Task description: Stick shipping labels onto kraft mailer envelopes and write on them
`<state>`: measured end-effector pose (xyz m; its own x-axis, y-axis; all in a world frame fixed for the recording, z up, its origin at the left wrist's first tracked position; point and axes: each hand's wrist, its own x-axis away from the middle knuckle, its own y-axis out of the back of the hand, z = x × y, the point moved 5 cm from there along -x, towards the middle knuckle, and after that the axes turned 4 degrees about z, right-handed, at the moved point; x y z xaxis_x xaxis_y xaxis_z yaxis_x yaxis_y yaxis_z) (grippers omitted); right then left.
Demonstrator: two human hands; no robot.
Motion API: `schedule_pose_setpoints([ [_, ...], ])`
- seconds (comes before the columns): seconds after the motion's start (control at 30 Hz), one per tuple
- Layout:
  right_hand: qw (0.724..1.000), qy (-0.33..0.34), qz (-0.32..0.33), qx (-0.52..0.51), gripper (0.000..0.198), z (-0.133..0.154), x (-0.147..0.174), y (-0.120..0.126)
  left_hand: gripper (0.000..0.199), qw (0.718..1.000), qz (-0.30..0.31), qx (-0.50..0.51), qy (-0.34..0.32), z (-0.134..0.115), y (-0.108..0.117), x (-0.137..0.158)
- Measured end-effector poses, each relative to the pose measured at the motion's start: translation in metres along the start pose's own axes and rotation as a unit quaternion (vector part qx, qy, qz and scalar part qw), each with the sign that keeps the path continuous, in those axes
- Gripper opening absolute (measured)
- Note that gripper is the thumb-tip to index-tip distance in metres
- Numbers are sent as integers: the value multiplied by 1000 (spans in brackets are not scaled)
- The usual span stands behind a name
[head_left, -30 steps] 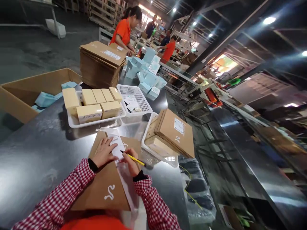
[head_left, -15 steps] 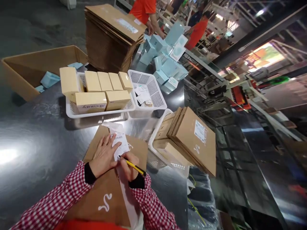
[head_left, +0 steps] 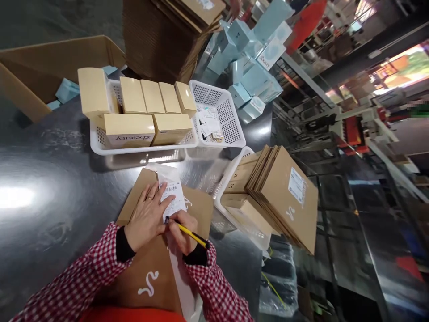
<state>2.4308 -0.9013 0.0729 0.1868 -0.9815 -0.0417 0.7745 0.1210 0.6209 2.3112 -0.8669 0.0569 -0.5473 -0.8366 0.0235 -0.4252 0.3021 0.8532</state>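
My left hand (head_left: pixel 149 218) lies flat, fingers spread, on the left part of a white printed label (head_left: pixel 173 197) with a barcode. Under it is a brown cardboard mailer (head_left: pixel 147 273) with a white squiggle mark on its near part. My right hand (head_left: pixel 182 230) grips a yellow and black pen (head_left: pixel 191 233), its dark tip touching the label's lower end. A strip of white backing paper (head_left: pixel 181 279) runs from beneath my right hand toward me.
A white basket (head_left: pixel 134 151) of cream boxes and another basket (head_left: pixel 231 118) with papers stand beyond. To the right, a basket (head_left: pixel 219 197) bears flat cardboard mailers (head_left: pixel 284 197). Light blue boxes (head_left: pixel 258 82), a cardboard stack (head_left: pixel 161 40) and an open carton (head_left: pixel 20 53) are farther back.
The view has shifted, so the far baskets and boxes sit differently in the picture. My left hand stays on the label, and the pen tip remains at its lower end.
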Motion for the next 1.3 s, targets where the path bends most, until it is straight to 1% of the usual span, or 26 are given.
schedule_pose_setpoints([
  [0.1,1000,10,-5,0,17,0,0,0,61,1000,0,-3,-3,0,0,0],
  [0.2,1000,19,-20,-2,16,0,0,0,64,1000,6,4,-3,0,1,0],
  [0.4,999,44,-2,2,18,0,1,-2,64,1000,4,10,-1,0,3,0],
  [0.57,1000,24,1,-3,17,-2,1,-1,68,1000,12,8,4,0,2,-1],
  [0.7,1000,12,0,11,16,-3,1,-1,63,1000,10,13,1,0,2,0],
  [0.77,1000,16,-6,13,16,-4,2,-1,63,1000,8,15,1,0,2,0],
  [0.9,999,39,7,4,17,-3,1,-2,66,1000,10,14,1,0,0,0],
  [1.07,999,36,21,4,16,-1,-1,-1,61,1000,6,15,4,0,1,-1],
  [1.3,1000,27,14,0,16,0,-1,1,66,999,25,16,15,0,1,-1],
])
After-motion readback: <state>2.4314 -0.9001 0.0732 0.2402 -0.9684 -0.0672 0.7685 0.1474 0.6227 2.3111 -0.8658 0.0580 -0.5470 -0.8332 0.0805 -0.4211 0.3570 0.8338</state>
